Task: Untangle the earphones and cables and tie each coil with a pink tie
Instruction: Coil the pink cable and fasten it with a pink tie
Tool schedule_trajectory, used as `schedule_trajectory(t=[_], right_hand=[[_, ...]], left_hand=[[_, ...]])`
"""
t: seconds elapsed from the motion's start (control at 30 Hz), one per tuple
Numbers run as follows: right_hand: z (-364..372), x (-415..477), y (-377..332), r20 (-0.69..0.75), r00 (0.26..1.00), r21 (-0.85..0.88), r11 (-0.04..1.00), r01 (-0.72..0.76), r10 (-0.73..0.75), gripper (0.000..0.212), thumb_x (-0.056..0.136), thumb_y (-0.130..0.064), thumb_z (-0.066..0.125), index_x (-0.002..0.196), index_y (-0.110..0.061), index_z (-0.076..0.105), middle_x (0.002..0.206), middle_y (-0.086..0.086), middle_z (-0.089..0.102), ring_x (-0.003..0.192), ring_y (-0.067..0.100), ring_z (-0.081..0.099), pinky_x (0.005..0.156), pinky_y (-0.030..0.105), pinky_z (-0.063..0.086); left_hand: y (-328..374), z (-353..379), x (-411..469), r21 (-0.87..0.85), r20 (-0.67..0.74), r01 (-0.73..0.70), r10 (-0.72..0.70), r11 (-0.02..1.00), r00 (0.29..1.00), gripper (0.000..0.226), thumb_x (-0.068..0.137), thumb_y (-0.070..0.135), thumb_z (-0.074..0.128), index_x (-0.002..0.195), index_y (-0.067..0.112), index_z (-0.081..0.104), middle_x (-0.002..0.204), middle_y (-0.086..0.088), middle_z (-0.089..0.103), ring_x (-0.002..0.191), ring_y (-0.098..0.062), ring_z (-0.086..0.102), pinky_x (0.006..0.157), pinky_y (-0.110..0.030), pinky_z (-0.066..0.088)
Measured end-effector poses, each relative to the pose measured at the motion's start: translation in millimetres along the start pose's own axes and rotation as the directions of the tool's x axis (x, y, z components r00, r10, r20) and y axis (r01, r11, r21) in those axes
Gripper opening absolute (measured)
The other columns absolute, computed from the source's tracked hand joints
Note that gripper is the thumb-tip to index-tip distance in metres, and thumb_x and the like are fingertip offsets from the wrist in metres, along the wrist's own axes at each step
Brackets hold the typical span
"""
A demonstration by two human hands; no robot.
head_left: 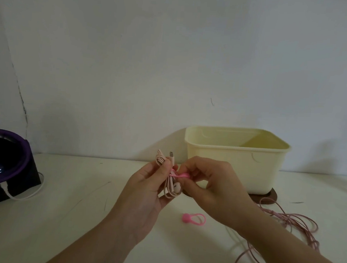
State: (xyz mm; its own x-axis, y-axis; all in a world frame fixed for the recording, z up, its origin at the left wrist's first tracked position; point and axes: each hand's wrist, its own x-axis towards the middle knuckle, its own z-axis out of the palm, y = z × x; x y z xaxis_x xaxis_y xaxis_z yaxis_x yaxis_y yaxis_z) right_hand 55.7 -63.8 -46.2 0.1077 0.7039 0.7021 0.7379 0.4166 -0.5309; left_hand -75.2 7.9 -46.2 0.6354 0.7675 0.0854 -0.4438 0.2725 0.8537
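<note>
Dim, flat light with soft shadows on the wall (134, 44), slight softness overall, wide-angle bending at the edges.

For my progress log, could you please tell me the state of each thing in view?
Earphones: coiled, gripped by left hand.
Pink tie: partly around the coil, pinched by right hand.
Spare tie: lying unused on table.
Pink cable: loose, untied.
Cream bin: open, upright.
Dark device: white cord plugged in.

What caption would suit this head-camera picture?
Left hand holds coiled pink earphones while right hand pulls a pink tie round them.
</note>
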Motion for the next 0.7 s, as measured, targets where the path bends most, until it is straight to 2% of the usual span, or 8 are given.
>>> schedule_trajectory(t=[0.17, 0.23, 0.33, 0.37, 0.5, 0.6, 0.7], right_hand=[[0, 2, -3, 0.022, 0.983, 0.173, 0.967, -0.185, 0.184, 0.021, 0.083, -0.003, 0.068, 0.082, -0.023, 0.073, 0.075, -0.003, 0.073, 0.072, 0.014, 0.071, 0.074, 0.039, 0.059], [-2, 4, -3, 0.045, 0.967, 0.244, 0.936, -0.255, 0.252, 0.018, 0.083, -0.005, 0.069, 0.079, -0.022, 0.073, 0.076, 0.003, 0.074, 0.075, 0.026, 0.071, 0.076, 0.049, 0.057], [-3, 5, -5, 0.084, 0.945, 0.322, 0.889, -0.325, 0.315, 0.01, 0.083, -0.008, 0.071, 0.08, -0.017, 0.073, 0.078, 0.011, 0.073, 0.081, 0.048, 0.065, 0.072, 0.064, 0.052], [-4, 5, -6, 0.087, 0.942, 0.328, 0.884, -0.334, 0.324, 0.01, 0.083, -0.007, 0.07, 0.08, -0.017, 0.073, 0.079, 0.012, 0.073, 0.081, 0.05, 0.064, 0.071, 0.065, 0.051], [-4, 4, -9, 0.038, 0.951, 0.286, 0.909, -0.304, 0.307, 0.021, 0.084, 0.0, 0.065, 0.077, -0.018, 0.071, 0.075, 0.009, 0.073, 0.07, 0.026, 0.07, 0.073, 0.055, 0.056], [-3, 3, -6, 0.043, 0.951, 0.27, 0.912, -0.307, 0.308, 0.022, 0.084, 0.001, 0.065, 0.077, -0.019, 0.07, 0.077, 0.01, 0.073, 0.073, 0.03, 0.07, 0.074, 0.055, 0.056], [-13, 7, -5, 0.188, 0.904, 0.358, 0.831, -0.426, 0.383, 0.016, 0.082, -0.004, 0.07, 0.093, -0.013, 0.063, 0.086, 0.014, 0.071, 0.077, 0.031, 0.066, 0.084, 0.06, 0.051]], left_hand=[[3, -4, -3, 0.087, 0.127, 0.003, -0.015, 0.996, 0.992, 0.029, 0.076, 0.019, 0.061, 0.1, 0.006, 0.067, 0.084, -0.008, 0.067, 0.071, -0.014, 0.063, 0.069, -0.028, 0.057], [5, -4, -2, 0.121, 0.153, -0.018, -0.001, 0.993, 0.988, 0.033, 0.075, 0.018, 0.06, 0.104, 0.004, 0.065, 0.085, -0.009, 0.068, 0.071, -0.014, 0.064, 0.067, -0.027, 0.056], [5, -3, -2, 0.15, 0.171, -0.038, 0.012, 0.988, 0.985, 0.039, 0.073, 0.017, 0.06, 0.109, 0.002, 0.064, 0.089, -0.008, 0.071, 0.075, -0.012, 0.066, 0.066, -0.025, 0.055], [5, -3, -2, 0.149, 0.175, -0.034, 0.008, 0.988, 0.985, 0.04, 0.072, 0.017, 0.06, 0.109, 0.002, 0.063, 0.09, -0.008, 0.071, 0.076, -0.012, 0.066, 0.066, -0.025, 0.055], [1, -2, -3, 0.17, 0.193, -0.025, -0.009, 0.985, 0.981, 0.041, 0.072, 0.016, 0.06, 0.111, 0.005, 0.064, 0.089, -0.007, 0.07, 0.074, -0.012, 0.066, 0.072, -0.027, 0.057], [-1, -4, -2, 0.208, 0.197, -0.028, -0.013, 0.978, 0.98, 0.04, 0.074, 0.014, 0.059, 0.113, 0.009, 0.063, 0.085, -0.003, 0.071, 0.071, -0.01, 0.066, 0.073, -0.026, 0.057], [1, -7, -2, 0.28, 0.226, -0.039, -0.026, 0.959, 0.974, 0.03, 0.076, 0.017, 0.059, 0.104, 0.018, 0.069, 0.088, -0.004, 0.07, 0.073, -0.011, 0.064, 0.071, -0.024, 0.055]])
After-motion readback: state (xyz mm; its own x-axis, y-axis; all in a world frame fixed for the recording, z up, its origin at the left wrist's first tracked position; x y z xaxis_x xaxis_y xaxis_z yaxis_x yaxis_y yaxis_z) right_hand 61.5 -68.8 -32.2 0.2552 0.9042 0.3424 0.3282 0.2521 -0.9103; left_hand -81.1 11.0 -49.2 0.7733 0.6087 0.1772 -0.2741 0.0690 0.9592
